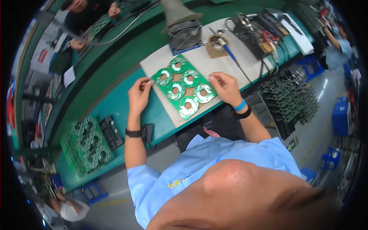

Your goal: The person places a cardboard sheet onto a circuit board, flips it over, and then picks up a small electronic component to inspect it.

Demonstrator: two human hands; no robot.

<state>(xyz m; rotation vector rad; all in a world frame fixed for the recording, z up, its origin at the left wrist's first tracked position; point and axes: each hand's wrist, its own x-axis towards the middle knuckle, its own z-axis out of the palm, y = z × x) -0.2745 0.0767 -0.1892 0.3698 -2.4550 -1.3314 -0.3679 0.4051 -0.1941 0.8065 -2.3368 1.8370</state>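
A green circuit board panel [183, 86] with several round sections, each with a hole in its middle, is between my hands over the pale sheet [168, 111] on the bench. My left hand [140, 94] pinches the panel's left edge near its far corner, thumb and fingers together. On the opposite side, my right hand [226, 88] is closed at the right edge, its fingertips against the board. Whether the panel lies flat or is slightly lifted, I cannot tell. Beyond my right hand, a soldering iron with a blue handle [229, 50] rests at its holder [217, 46].
A fan with a duct [186, 36] stands behind the panel. Stacked green boards [90, 147] and a black case [111, 132] occupy the left bench. Soldering equipment with cables [251, 34] sits far right. Racked boards [289, 96] stand beside the bench. Co-workers are nearby.
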